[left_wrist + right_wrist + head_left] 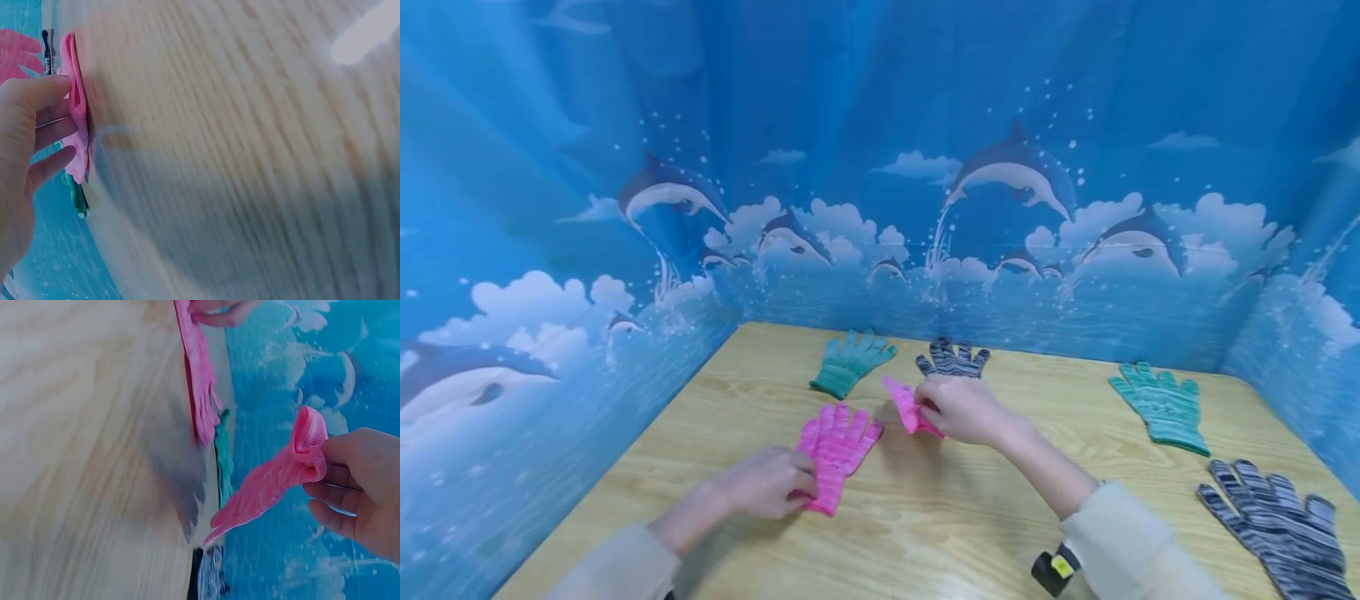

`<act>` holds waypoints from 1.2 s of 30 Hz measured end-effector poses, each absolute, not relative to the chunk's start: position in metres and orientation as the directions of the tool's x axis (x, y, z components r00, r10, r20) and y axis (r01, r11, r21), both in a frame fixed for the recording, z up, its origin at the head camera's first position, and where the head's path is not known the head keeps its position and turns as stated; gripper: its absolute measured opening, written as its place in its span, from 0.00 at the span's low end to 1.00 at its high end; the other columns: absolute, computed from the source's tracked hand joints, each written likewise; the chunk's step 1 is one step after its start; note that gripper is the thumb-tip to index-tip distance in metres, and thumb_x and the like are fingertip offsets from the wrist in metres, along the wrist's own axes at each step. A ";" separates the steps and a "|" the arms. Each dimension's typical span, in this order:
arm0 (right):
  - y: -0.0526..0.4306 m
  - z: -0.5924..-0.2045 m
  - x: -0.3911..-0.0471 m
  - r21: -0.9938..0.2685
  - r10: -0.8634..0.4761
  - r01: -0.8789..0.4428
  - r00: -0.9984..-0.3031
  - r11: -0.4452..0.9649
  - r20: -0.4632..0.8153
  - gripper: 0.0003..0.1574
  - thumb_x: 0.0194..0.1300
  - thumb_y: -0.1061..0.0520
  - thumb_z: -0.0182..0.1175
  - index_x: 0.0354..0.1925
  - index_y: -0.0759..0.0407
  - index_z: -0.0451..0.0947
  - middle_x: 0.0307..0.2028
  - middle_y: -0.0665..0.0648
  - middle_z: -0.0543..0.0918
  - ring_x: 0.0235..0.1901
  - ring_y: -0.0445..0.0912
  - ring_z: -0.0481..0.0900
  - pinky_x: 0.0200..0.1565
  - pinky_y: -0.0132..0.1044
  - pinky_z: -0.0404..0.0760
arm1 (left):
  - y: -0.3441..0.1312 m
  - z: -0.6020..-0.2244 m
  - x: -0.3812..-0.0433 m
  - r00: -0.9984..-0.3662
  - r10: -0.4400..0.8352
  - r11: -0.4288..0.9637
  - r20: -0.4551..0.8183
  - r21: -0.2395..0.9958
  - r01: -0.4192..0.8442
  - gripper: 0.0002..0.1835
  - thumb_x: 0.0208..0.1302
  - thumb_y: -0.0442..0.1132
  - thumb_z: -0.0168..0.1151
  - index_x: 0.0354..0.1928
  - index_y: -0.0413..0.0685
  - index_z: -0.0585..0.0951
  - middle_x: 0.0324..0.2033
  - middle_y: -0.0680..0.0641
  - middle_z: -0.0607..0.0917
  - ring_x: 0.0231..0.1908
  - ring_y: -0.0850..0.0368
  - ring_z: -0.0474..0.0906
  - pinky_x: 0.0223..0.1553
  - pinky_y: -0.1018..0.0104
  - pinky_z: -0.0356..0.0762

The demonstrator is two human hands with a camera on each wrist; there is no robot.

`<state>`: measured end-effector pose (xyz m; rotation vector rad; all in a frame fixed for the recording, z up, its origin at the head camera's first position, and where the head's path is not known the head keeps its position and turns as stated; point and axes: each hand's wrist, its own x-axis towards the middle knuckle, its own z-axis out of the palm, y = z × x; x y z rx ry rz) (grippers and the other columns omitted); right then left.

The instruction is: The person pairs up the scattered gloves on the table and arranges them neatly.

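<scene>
A pink knit glove [837, 447] lies flat on the table, fingers pointing away from me. At its cuff is my left hand [772, 482], with the thumb and fingers pinching the edge, as the left wrist view shows on the glove's cuff [76, 94]. My right hand [964, 408] holds a second pink glove [275, 478] by its cuff, raised above the wood. That glove's fingers droop toward the table, and its cuff opening shows in the right wrist view. Behind my right hand lies a black-and-white striped glove [951, 360], partly covered by the hand.
A green glove [850, 362] lies at the back left of the wooden table [700, 417]. Another green glove [1161, 407] is at the right, with a striped glove [1285, 529] nearer to me. A blue dolphin-print curtain [865, 167] stands around the table's back and sides.
</scene>
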<state>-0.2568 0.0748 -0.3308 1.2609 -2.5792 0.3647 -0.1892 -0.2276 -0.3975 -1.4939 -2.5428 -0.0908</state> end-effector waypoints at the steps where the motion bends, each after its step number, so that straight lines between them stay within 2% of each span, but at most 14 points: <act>1: 0.070 -0.332 -0.256 -0.111 -0.737 -0.800 -0.589 0.590 0.332 0.03 0.57 0.61 0.60 0.32 0.55 0.80 0.27 0.47 0.78 0.24 0.39 0.72 0.23 0.29 0.70 | -0.228 -0.398 -0.189 -0.477 0.858 0.492 0.192 -0.041 0.870 0.03 0.49 0.37 0.68 0.27 0.55 0.84 0.26 0.59 0.78 0.27 0.70 0.72 0.32 0.77 0.71; 9: 0.034 -0.343 -0.250 -0.070 -0.751 -0.824 -0.544 0.562 0.375 0.05 0.58 0.61 0.58 0.28 0.52 0.79 0.26 0.47 0.77 0.25 0.41 0.74 0.22 0.32 0.70 | -0.229 -0.398 -0.188 -0.452 0.869 0.474 0.201 -0.077 0.877 0.06 0.48 0.37 0.69 0.30 0.55 0.86 0.27 0.59 0.78 0.29 0.69 0.72 0.34 0.78 0.70; 13: 0.015 -0.350 -0.247 -0.046 -0.766 -0.840 -0.514 0.541 0.385 0.07 0.56 0.63 0.58 0.25 0.53 0.77 0.25 0.48 0.76 0.25 0.42 0.73 0.22 0.32 0.69 | -0.231 -0.397 -0.188 -0.473 0.862 0.490 0.181 -0.057 0.870 0.07 0.48 0.37 0.69 0.32 0.56 0.86 0.28 0.60 0.78 0.29 0.70 0.72 0.35 0.77 0.71; 20: -0.010 -0.359 -0.242 0.028 -0.774 -0.836 -0.494 0.548 0.396 0.07 0.58 0.61 0.58 0.24 0.52 0.76 0.24 0.47 0.75 0.22 0.41 0.73 0.20 0.31 0.69 | -0.232 -0.399 -0.188 -0.480 0.861 0.495 0.170 -0.055 0.867 0.07 0.50 0.38 0.69 0.33 0.56 0.87 0.28 0.60 0.79 0.30 0.71 0.73 0.35 0.77 0.71; 22: -0.015 -0.361 -0.240 0.023 -0.773 -0.831 -0.507 0.556 0.381 0.07 0.59 0.60 0.57 0.25 0.53 0.76 0.24 0.47 0.77 0.25 0.42 0.76 0.21 0.31 0.71 | -0.233 -0.400 -0.188 -0.477 0.862 0.493 0.172 -0.060 0.868 0.07 0.49 0.39 0.69 0.33 0.56 0.87 0.29 0.60 0.79 0.30 0.71 0.74 0.35 0.78 0.71; 27: -0.022 -0.367 -0.239 -0.043 -0.766 -0.830 -0.533 0.557 0.361 0.05 0.57 0.61 0.59 0.26 0.54 0.77 0.24 0.48 0.79 0.27 0.42 0.77 0.26 0.30 0.74 | -0.233 -0.401 -0.188 -0.500 0.850 0.514 0.167 -0.055 0.856 0.06 0.50 0.39 0.68 0.32 0.56 0.86 0.31 0.59 0.81 0.31 0.70 0.75 0.36 0.77 0.72; 31: -0.026 -0.375 -0.239 -0.108 -0.748 -0.821 -0.558 0.561 0.360 0.05 0.54 0.62 0.60 0.24 0.54 0.76 0.19 0.46 0.75 0.21 0.40 0.71 0.22 0.29 0.70 | -0.233 -0.400 -0.186 -0.515 0.842 0.527 0.159 -0.037 0.849 0.06 0.50 0.38 0.68 0.33 0.55 0.86 0.32 0.58 0.81 0.33 0.68 0.76 0.37 0.77 0.73; 36: -0.030 -0.381 -0.236 -0.335 -0.704 -0.754 -0.652 0.565 0.280 0.03 0.55 0.63 0.60 0.29 0.56 0.79 0.22 0.47 0.78 0.22 0.37 0.70 0.26 0.26 0.70 | -0.234 -0.400 -0.186 -0.548 0.822 0.550 0.154 0.033 0.835 0.07 0.51 0.36 0.68 0.33 0.51 0.86 0.32 0.56 0.81 0.33 0.67 0.76 0.37 0.77 0.73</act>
